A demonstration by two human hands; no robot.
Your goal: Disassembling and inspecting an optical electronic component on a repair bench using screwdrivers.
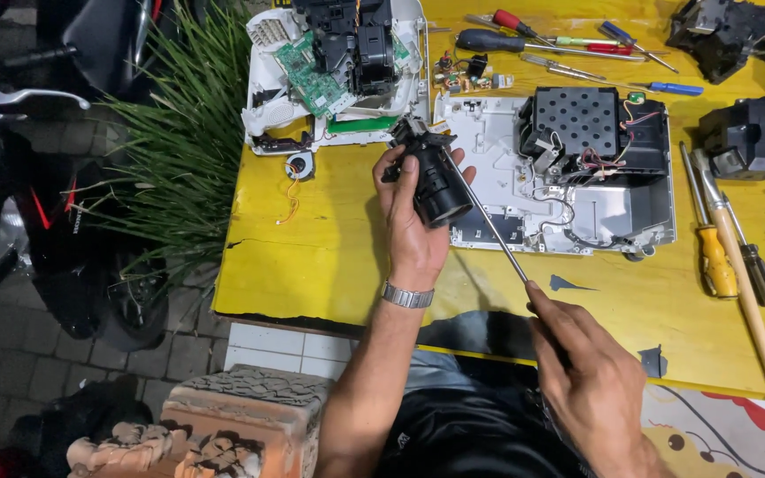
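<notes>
Yellow table (329,257) (chipped edge) over grey paving (11,363); spiky green plant (179,150) beside it.

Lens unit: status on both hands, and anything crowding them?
Left hand grips black lens unit above yellow table. Right hand holds long screwdriver, tip at the unit. Opened white chassis close behind.

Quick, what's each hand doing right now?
Left hand: closed around a black lens assembly.
Right hand: closed on a long screwdriver, tip at the lens assembly.
</notes>
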